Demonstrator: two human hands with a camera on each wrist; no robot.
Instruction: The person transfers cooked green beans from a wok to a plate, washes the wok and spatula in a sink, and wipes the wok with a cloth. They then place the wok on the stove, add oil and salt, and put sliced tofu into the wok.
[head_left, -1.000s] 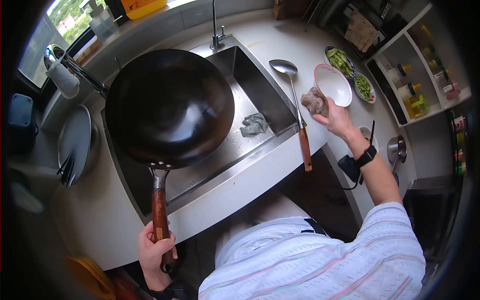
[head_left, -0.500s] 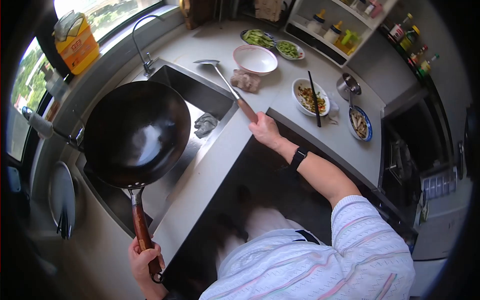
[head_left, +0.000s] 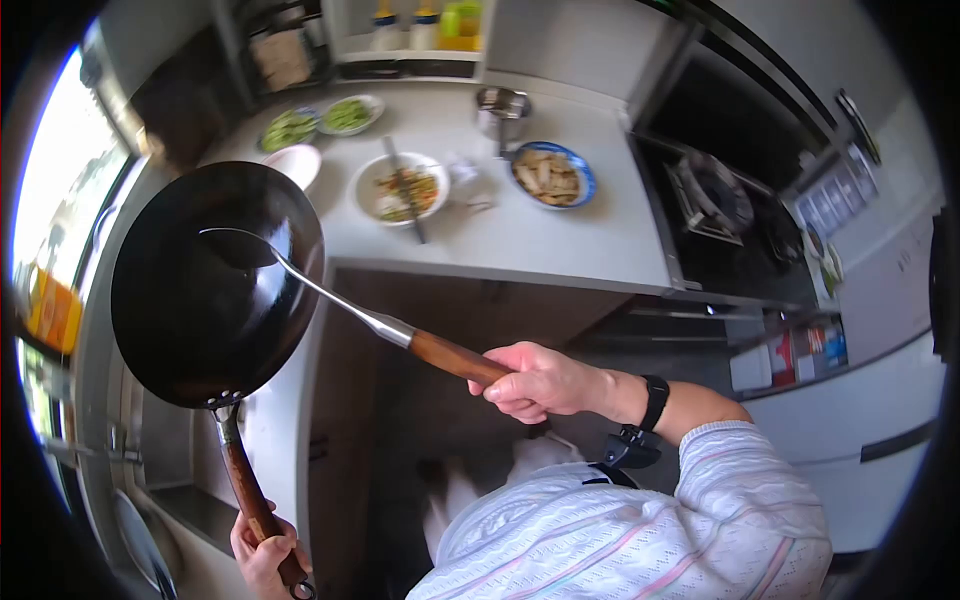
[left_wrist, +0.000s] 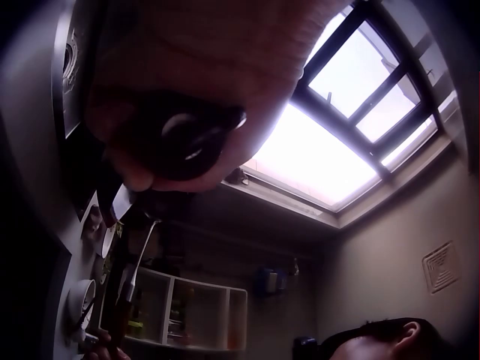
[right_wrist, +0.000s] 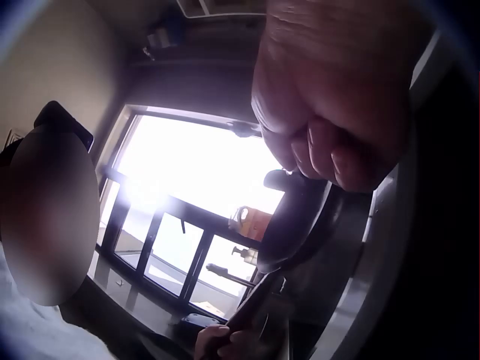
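My left hand [head_left: 262, 552] grips the wooden handle of a black wok [head_left: 190, 320], which is held up at the left with its dark bowl in sight. My right hand [head_left: 540, 383] holds a long-handled wok spatula [head_left: 455, 358] by the end of its brown wooden handle. The spatula's metal head overlaps the inside of the wok in the head view. In the right wrist view the right hand's fingers [right_wrist: 319, 146] are curled, with the wok [right_wrist: 292, 221] beyond them. The left wrist view is dark, with the left hand [left_wrist: 225, 82] large at the top.
On the white counter stand a bowl of chopped food [head_left: 425, 195] with chopsticks across it, a blue-rimmed plate of pale slices [head_left: 550, 178], two dishes of greens [head_left: 346, 115] and a metal pot [head_left: 500, 105]. A gas stove [head_left: 715, 190] is at the right. The sink [head_left: 170, 440] lies below the wok.
My right hand went from the white bowl to the spatula and lifted it off the counter, over to the wok. The wok rose from over the sink. The head view turned right.
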